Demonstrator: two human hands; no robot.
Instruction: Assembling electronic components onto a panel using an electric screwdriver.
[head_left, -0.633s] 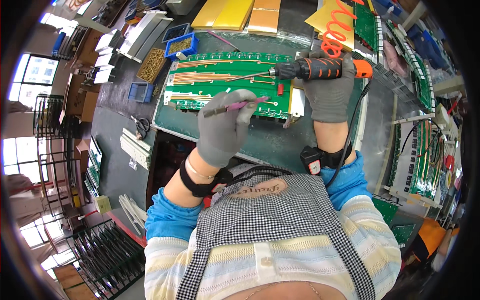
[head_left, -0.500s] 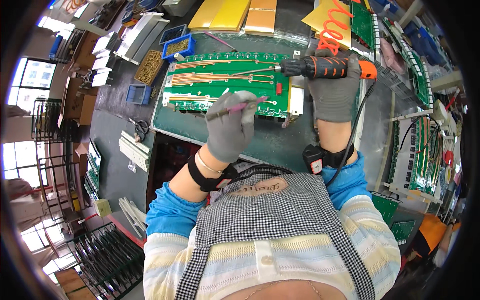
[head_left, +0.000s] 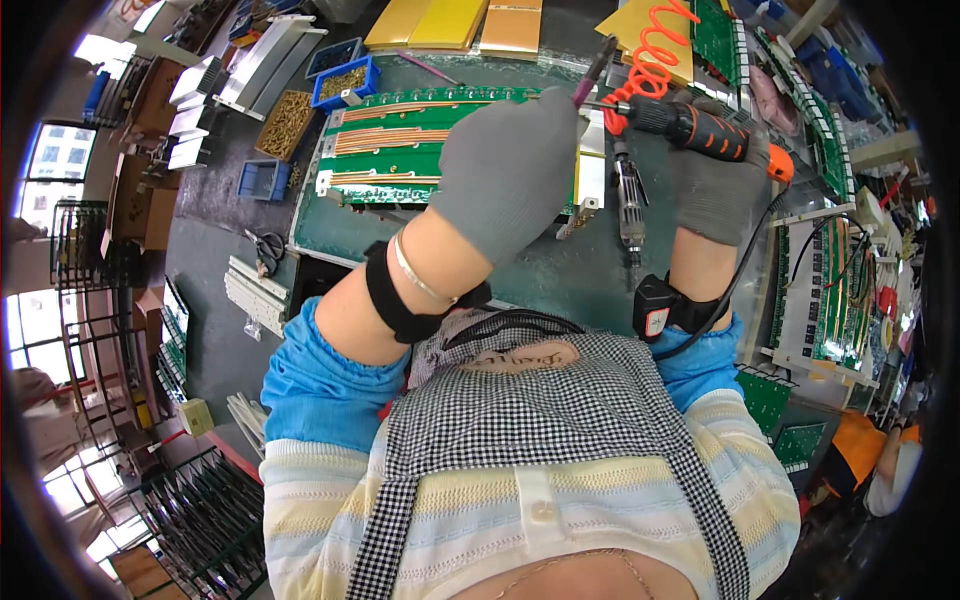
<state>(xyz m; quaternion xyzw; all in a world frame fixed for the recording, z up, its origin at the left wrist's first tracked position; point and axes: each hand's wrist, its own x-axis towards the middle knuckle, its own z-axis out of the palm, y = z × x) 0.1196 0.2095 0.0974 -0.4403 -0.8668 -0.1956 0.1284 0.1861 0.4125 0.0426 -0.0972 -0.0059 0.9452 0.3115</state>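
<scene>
My left hand (head_left: 515,175), in a grey glove, is closed around a slim pen-like tool (head_left: 594,75) with a purple part and a dark end pointing away from me. It hangs over the right part of a green circuit board (head_left: 390,172) with copper strips, hiding that part. My gloved right hand (head_left: 715,190) grips a corded black and orange electric screwdriver (head_left: 690,127) to the right of the board. Its bit points left, toward the left hand's fingers; whether they touch cannot be made out.
A silver air screwdriver (head_left: 630,205) lies between board and right hand, near a red coiled hose (head_left: 650,75). Beyond the board are a blue bin of screws (head_left: 345,88), a wooden tray of screws (head_left: 287,125) and yellow envelopes (head_left: 440,25). Scissors (head_left: 266,252) lie at left.
My left hand has swung right and away from me with the pen-like tool, its dark end now pointing away. The right hand has shifted right with the electric screwdriver, off the board, exposing the air screwdriver.
</scene>
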